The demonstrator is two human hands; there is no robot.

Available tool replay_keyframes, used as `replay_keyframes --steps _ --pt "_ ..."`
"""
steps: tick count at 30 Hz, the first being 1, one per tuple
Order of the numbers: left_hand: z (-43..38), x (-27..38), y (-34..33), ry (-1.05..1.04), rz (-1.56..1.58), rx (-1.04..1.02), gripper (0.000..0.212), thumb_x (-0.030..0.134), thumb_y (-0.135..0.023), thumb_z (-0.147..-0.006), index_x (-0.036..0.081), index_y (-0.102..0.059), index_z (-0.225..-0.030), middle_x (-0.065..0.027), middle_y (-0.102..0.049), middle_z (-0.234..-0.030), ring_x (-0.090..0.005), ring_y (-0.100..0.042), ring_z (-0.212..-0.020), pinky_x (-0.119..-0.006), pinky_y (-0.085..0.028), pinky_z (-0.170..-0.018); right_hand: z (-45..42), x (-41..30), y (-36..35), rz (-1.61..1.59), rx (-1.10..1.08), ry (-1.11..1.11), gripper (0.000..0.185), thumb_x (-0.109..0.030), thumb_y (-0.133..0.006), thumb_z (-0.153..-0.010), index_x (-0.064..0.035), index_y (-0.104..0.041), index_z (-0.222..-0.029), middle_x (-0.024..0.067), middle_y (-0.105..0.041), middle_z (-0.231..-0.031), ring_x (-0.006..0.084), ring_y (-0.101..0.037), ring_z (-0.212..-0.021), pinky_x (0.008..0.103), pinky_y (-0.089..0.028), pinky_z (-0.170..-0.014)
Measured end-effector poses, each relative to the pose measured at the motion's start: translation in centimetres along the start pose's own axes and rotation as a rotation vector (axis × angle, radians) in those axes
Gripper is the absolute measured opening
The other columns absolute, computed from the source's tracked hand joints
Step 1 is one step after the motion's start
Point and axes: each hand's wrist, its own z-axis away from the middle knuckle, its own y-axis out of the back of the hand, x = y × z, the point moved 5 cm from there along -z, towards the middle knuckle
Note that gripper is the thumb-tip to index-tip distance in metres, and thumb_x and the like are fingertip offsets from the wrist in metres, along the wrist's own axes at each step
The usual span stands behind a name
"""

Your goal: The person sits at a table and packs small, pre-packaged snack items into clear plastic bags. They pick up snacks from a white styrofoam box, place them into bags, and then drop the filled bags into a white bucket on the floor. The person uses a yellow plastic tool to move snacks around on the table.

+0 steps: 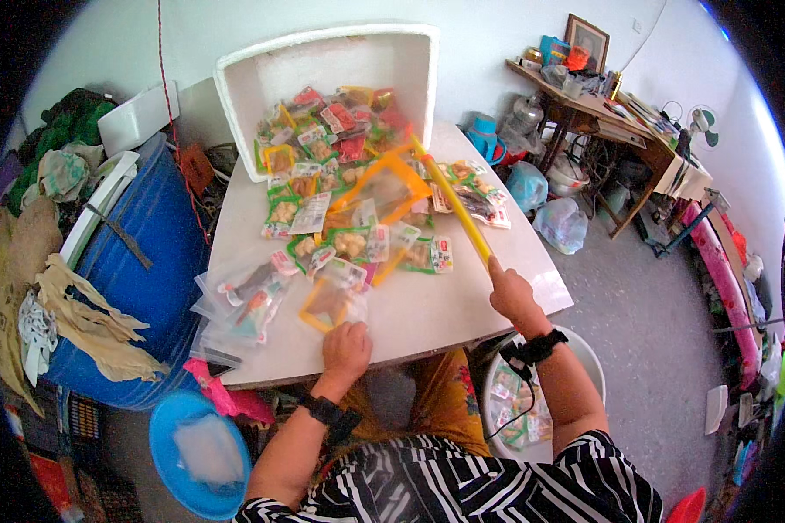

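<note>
My right hand [513,297] is closed around a long yellow rod [458,209]. The rod slants up and left across the table, its reddish far end among the packets at the mouth of a white foam box [327,65]. A blurred orange-edged shape [392,186] lies left of the rod; I cannot tell whether they are joined. My left hand [347,350], fingers curled, rests at the table's near edge against an orange-bordered clear packet [325,306]; its grip is hidden. Sealed snack packets [350,243], some green-edged, spill from the tipped box onto the white table [432,314].
Flat clear bags [248,294] lie at the table's left. A blue drum [150,274] stands beside it, with a blue basin [199,451] below holding clear plastic. Under my right arm, a white tub [592,366] holds packets. A wooden desk [589,104] stands behind right.
</note>
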Motion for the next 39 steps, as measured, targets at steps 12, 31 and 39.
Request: replay_keyframes --steps 12,31,39 --pt "0.0 -0.1 -0.2 -0.064 -0.001 0.104 0.007 0.013 -0.048 -0.068 0.006 -0.050 -0.070 -0.0117 -0.049 -0.065 -0.0307 -0.048 -0.064 -0.042 -0.037 -0.056 10.2 0.4 -0.4 -0.049 -0.081 0.035 0.052 -0.002 -0.040 -0.068 -0.0043 -0.031 -0.119 0.0239 -0.050 -0.077 0.0380 -0.052 -0.065 0.0434 -0.042 -0.059" --pt "0.0 0.1 0.0 -0.054 -0.008 0.055 0.008 0.013 -0.048 -0.067 0.006 -0.047 -0.070 -0.0119 -0.046 -0.063 -0.0311 -0.047 -0.063 -0.043 -0.035 -0.057 6.2 2.5 1.1 -0.132 -0.029 -0.017 0.055 -0.006 -0.046 -0.065 -0.0060 -0.030 -0.118 0.0216 -0.052 -0.075 0.0360 -0.053 -0.068 0.0426 -0.043 -0.061" --pt "-0.1 0.1 -0.1 -0.082 0.003 0.068 0.008 0.012 -0.049 -0.067 0.006 -0.047 -0.070 -0.0115 -0.046 -0.063 -0.0306 -0.047 -0.063 -0.042 -0.036 -0.055 10.8 2.4 1.5 -0.280 -0.103 0.023 0.057 -0.004 -0.046 -0.064 -0.0026 -0.029 -0.119 0.0231 -0.053 -0.080 0.0373 -0.052 -0.074 0.0420 -0.043 -0.064"
